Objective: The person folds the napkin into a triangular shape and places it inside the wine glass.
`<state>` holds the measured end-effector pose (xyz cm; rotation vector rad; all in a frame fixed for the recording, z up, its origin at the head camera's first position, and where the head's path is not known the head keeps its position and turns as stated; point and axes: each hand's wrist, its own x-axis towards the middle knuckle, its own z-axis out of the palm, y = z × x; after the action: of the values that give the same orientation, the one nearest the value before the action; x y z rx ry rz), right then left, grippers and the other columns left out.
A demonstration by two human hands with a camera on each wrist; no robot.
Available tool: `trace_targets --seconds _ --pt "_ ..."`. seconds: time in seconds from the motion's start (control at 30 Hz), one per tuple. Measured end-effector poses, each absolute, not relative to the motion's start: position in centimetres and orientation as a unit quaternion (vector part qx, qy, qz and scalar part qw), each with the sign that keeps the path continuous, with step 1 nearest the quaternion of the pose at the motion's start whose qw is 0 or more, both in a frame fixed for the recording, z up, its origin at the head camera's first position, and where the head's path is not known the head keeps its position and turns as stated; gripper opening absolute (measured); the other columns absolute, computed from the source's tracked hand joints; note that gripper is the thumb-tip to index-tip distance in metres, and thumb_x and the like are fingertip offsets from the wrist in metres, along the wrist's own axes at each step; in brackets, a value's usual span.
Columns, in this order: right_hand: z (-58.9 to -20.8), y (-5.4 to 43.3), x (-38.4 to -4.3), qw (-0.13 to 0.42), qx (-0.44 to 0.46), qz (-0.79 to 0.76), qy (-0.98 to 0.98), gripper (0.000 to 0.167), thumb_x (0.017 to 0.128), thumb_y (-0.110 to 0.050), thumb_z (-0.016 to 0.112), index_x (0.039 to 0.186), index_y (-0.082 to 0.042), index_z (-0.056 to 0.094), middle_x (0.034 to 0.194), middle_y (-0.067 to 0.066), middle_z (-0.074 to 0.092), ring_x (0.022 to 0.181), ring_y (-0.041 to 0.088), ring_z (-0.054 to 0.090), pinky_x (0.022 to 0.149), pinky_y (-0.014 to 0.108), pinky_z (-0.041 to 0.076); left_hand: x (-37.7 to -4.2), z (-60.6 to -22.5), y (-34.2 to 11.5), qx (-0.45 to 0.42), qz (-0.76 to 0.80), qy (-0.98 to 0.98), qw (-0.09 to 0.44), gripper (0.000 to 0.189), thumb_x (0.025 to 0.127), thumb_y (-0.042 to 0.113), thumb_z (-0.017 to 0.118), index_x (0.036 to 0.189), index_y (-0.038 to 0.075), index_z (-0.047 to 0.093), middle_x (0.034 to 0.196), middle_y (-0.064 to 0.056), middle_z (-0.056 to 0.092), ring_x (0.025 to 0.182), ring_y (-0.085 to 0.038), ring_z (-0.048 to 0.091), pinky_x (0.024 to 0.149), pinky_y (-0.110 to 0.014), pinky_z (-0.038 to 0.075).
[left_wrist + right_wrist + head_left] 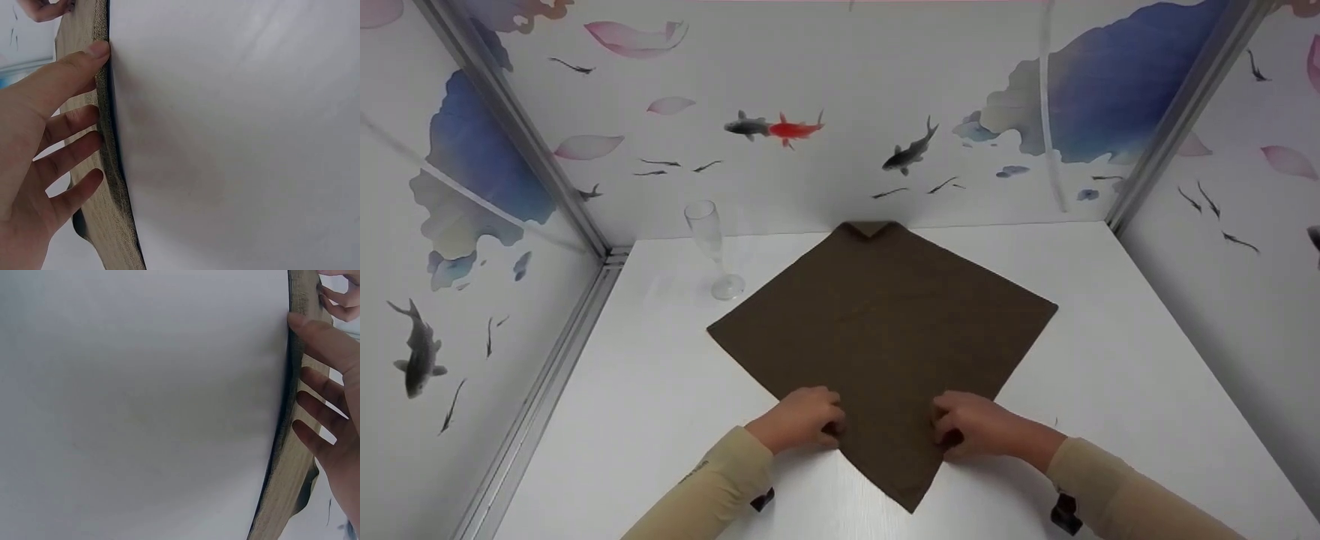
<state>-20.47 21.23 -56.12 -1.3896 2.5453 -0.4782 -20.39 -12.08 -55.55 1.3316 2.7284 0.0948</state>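
Observation:
A square brown cloth napkin (pixel 877 315) lies diamond-wise on the white table, its near corner pointing toward me. My left hand (pixel 802 417) pinches the near left edge between thumb and forefinger, the other fingers resting loosely along it. On the near right edge, my right hand (pixel 979 424) has the same pinch. In the left wrist view the thumb (pixel 84 64) presses on the hem; in the right wrist view the thumb (pixel 320 334) lies over the napkin's edge (pixel 279 433). At the back wall, the far corner is turned over.
A clear stemmed glass (pixel 726 286) stands upright at the back left of the table (pixel 1110 360), close to the napkin's far left edge. White panels painted with fish and petals enclose the back wall (pixel 840 75) and both sides, with metal posts (pixel 1185 112) at the corners.

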Motion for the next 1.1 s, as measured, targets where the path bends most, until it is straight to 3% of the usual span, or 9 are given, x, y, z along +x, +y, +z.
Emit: trace_targets --seconds 0.27,0.77,0.97,1.1 --pt "-56.1 20.9 -20.6 0.044 -0.490 -0.134 0.860 0.008 0.080 -0.015 0.082 0.084 -0.017 0.076 0.083 -0.008 0.055 0.075 0.008 0.049 0.067 0.022 0.048 -20.3 -55.8 -12.1 0.446 0.054 0.893 0.034 0.005 0.083 0.022 0.079 0.086 0.021 0.075 0.082 0.008 0.056 0.074 -0.009 0.049 0.066 -0.024 0.044" --pt "-54.8 20.1 -21.1 0.044 -0.370 -0.174 0.912 0.015 0.088 -0.013 0.073 0.078 -0.019 0.062 0.069 -0.014 0.052 0.063 0.005 0.045 0.059 0.027 0.045 -20.2 -55.6 -12.0 0.434 0.038 0.898 0.052 0.022 0.076 0.036 0.082 0.085 0.020 0.070 0.081 0.008 0.051 0.074 -0.010 0.047 0.065 -0.027 0.041" --pt "-54.3 19.7 -21.5 0.058 -0.346 -0.163 0.922 0.016 0.086 -0.010 0.073 0.080 -0.017 0.060 0.071 -0.011 0.052 0.066 0.008 0.046 0.061 0.029 0.045 -20.3 -55.7 -12.0 0.434 0.022 0.900 0.037 0.010 0.085 0.025 0.075 0.090 0.017 0.070 0.082 0.005 0.055 0.074 -0.012 0.050 0.064 -0.029 0.044" --pt "-54.2 19.6 -21.9 0.053 -0.353 -0.143 0.923 0.018 0.083 -0.006 0.077 0.085 -0.015 0.062 0.077 -0.008 0.055 0.071 0.010 0.049 0.066 0.032 0.048 -20.5 -55.7 -11.9 0.405 0.051 0.911 0.059 0.005 0.092 0.018 0.067 0.091 0.015 0.070 0.083 0.003 0.057 0.076 -0.013 0.052 0.068 -0.031 0.047"
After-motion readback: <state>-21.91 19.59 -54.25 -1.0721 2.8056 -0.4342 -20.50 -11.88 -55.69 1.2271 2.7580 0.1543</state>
